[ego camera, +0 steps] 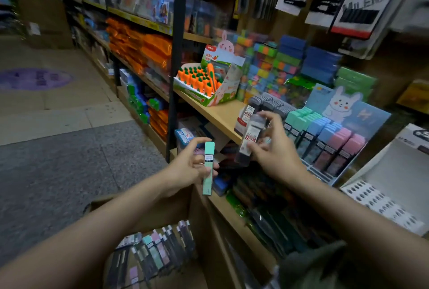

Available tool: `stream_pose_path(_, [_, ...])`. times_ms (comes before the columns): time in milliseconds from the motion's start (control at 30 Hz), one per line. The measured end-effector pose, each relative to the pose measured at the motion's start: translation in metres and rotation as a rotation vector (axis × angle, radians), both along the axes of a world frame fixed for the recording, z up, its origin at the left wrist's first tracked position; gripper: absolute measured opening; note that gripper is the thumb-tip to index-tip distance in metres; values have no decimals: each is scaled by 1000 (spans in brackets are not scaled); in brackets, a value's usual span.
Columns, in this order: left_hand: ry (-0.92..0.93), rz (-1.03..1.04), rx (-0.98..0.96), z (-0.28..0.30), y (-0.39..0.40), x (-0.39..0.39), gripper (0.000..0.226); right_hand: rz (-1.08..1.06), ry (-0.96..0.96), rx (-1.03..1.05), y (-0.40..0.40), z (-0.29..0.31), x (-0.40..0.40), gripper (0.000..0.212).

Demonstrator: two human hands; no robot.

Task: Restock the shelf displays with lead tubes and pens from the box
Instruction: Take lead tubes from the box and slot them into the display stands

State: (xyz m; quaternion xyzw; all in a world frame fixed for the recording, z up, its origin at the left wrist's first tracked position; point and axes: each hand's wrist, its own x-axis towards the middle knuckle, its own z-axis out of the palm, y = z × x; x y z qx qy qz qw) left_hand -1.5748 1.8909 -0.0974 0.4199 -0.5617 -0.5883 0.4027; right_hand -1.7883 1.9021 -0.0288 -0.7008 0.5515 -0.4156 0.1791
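Note:
My left hand [190,168] grips a mint-green lead tube [208,168], held upright above the cardboard box [162,209]. My right hand [274,149] holds a dark grey lead tube [249,140], tilted, in front of the shelf edge. Just right of it stands the tiered rabbit display [362,116] with rows of grey, mint, blue and pink lead tubes [325,135]. Inside the box lie several more lead tubes and pens [155,251] in grey, mint and pink.
A carrot-pen display box [209,84] stands on the wooden shelf [213,112] to the left. A white perforated display tray [385,195] sits at the right. Black shelf upright [173,79] divides the bays. The tiled aisle floor [58,149] stretches to the left.

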Motion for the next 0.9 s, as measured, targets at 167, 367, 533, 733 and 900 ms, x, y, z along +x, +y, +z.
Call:
stream_pose_path(167, [17,-3,-65,11,-17,-12,64,-190,125,-237,-33,55,-20,44])
stream_pose_path(367, [112,42,-63,9,-31,-21,62,-239,222,-249,-70,82,-16,33])
stream_pose_path(533, [166,40,-62,10,-44,-17,64,-255,287,-204,-100,77,-2,36])
stream_pose_path(733, [199,21,-49,13,-52,-17,67,-342,374,-157,-124,62,1,40])
stream_pose_path(900, [214,32,-49,11,-54,-20,71,-372,586,-185,-129,49,2,45])
